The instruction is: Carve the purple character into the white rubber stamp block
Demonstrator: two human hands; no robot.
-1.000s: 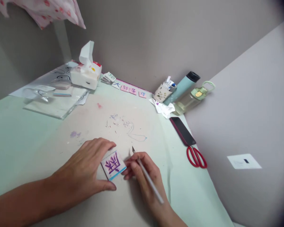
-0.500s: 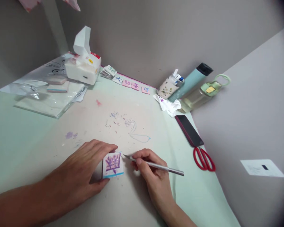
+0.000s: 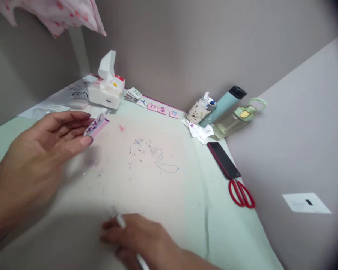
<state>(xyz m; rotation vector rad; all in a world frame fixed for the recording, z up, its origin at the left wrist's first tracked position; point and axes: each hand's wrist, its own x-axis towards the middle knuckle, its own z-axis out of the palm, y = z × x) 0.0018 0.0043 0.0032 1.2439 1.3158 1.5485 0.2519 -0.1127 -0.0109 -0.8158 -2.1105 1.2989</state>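
My left hand (image 3: 49, 150) is raised over the left of the table, closed on a small square eraser block (image 3: 97, 125) with purple marks on its face. The block is tilted and gripped by its edges between thumb and fingers. Low in the view, my right hand (image 3: 141, 236) is blurred by motion and holds a silver craft knife (image 3: 121, 221) between its fingers. The knife's blade is too smeared to make out. Small dark shavings (image 3: 139, 150) and a pencil-like curved outline (image 3: 167, 167) lie on the table's pale surface beyond my hands.
At the back stand a tissue pack (image 3: 105, 92), a row of character tiles (image 3: 162, 108), a pen cup (image 3: 198, 110), a teal flask (image 3: 224, 103) and a green bottle (image 3: 236, 118). Crumpled tissue (image 3: 199, 133), a phone (image 3: 224, 160) and red-handled scissors (image 3: 241, 193) line the right edge.
My left hand has lifted the block off the table, up and to the left, tilting it. My right hand has moved down and left with the knife. The view has shifted slightly.
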